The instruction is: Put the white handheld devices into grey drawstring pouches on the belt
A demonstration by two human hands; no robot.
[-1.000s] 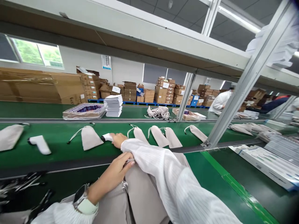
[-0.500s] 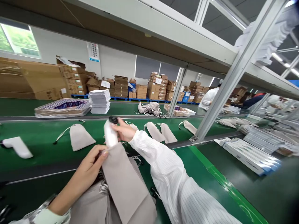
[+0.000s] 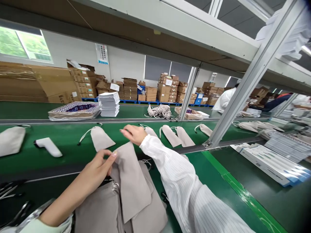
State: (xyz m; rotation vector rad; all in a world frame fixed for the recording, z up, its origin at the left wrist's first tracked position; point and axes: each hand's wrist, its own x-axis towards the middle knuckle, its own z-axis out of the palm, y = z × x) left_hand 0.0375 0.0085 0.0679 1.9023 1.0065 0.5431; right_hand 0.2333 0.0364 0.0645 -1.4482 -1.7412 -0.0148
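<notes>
My left hand is closed, pinching the top corner of a grey drawstring pouch between thumb and fingers. My right hand is just above the pouch's mouth, fingers stretched out to the left, with nothing seen in it. Whether anything lies inside the pouch is hidden by the cloth. Below it are a stack of flat grey pouches and another pouch. A white L-shaped device with a black end lies on the green belt to the left.
Along the belt lie several pouches, including one pouch behind my left hand and another pouch at far left. Beyond stand a tray and a paper stack. A metal post and white boxes are at right.
The white device in my right hand at the pouch's mouth is out of sight, and that hand's fingers have opened. The pouch has tilted lower. The view has swung slightly left.
</notes>
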